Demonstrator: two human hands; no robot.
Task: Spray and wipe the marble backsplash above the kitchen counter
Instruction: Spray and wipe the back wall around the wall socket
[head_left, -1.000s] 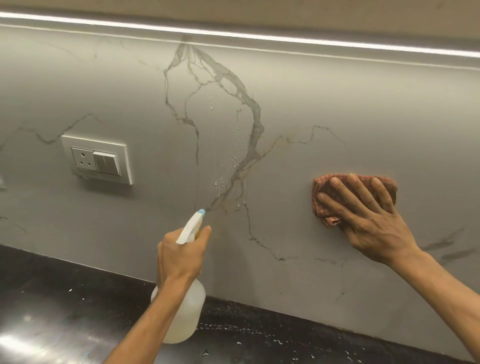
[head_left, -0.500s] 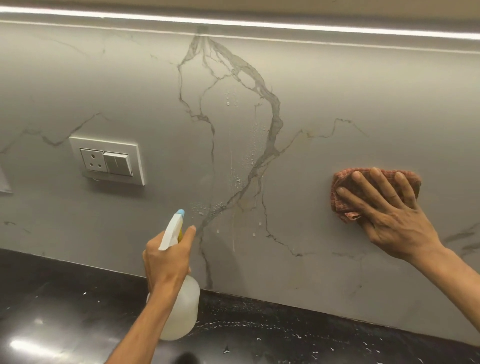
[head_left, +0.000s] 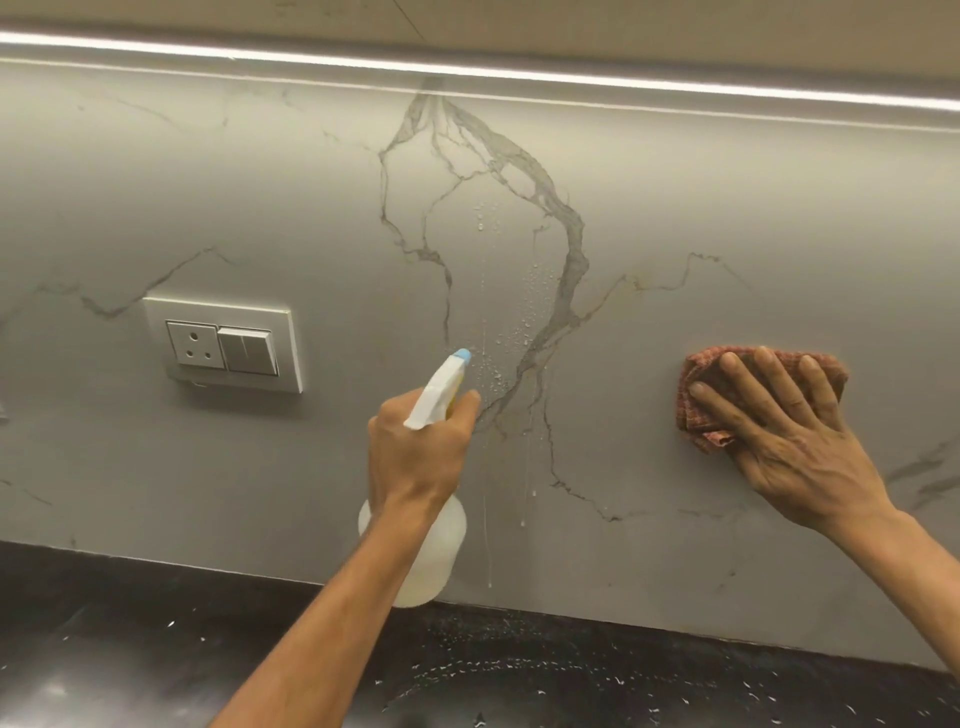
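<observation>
The grey marble backsplash (head_left: 675, 208) with dark veins fills the view. Droplets and thin runs of liquid cling to it around the middle vein. My left hand (head_left: 415, 452) grips a translucent spray bottle (head_left: 431, 551) by its neck, the blue-tipped white nozzle pointing at the wet patch, close to the wall. My right hand (head_left: 784, 441) presses a reddish checked cloth (head_left: 701, 374) flat against the marble at the right, fingers spread and straight over it.
A white socket and switch plate (head_left: 228, 348) is mounted on the wall at the left. The black counter (head_left: 130, 649) runs along the bottom, speckled with droplets. A light strip (head_left: 467, 65) glows under the cabinet above.
The spray bottle has stayed aimed at the wet vein while more drips run down the wall. My right hand with the cloth has kept pressing the wall at the right; the view shifted.
</observation>
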